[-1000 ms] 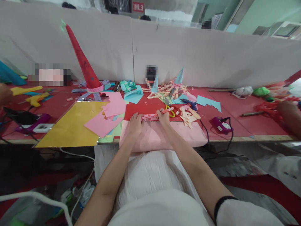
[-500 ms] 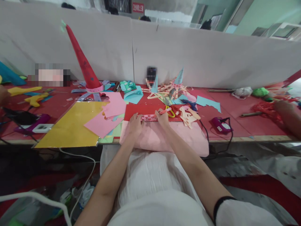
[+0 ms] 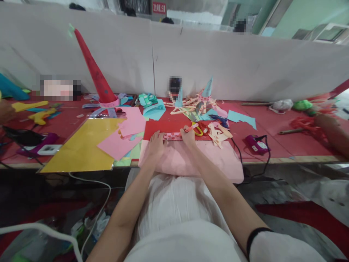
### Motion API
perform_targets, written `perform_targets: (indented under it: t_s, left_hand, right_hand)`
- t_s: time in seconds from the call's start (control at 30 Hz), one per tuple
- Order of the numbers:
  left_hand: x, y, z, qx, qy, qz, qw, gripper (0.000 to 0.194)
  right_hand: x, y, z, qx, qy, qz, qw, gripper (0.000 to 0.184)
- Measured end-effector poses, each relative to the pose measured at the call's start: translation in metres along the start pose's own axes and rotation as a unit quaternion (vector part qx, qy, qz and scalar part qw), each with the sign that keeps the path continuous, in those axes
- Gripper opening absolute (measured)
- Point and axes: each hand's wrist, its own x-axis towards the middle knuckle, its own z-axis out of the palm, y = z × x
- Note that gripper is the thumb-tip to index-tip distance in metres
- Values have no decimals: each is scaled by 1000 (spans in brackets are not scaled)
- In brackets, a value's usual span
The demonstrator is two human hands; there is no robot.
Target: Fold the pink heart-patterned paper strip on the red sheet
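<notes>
In the head view, my right grip (image 3: 187, 137) held a slim pink pen (image 3: 193, 127); my left grip (image 3: 157, 142), loosely spread, rested at the left end of the patterned strip (image 3: 172, 136), lying between them on a red sheet (image 3: 162, 126).

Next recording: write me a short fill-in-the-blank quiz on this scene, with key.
1. Between left hand and right hand lies a patterned strip, mainly ____.
2. The pen is in the ____ hand.
3. The tallest cone is ____.
4. The large glossy sheet is ____.

Key: pink; right; red; yellow.
</notes>
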Motion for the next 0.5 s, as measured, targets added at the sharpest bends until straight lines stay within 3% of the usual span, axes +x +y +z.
perform_targets:
  t_s: [0.5]
  left_hand:
    - [1, -2, 2, -4, 5, -1, 1000, 30]
  right_hand:
    - [0, 3, 0, 42, -25, -3, 999, 23]
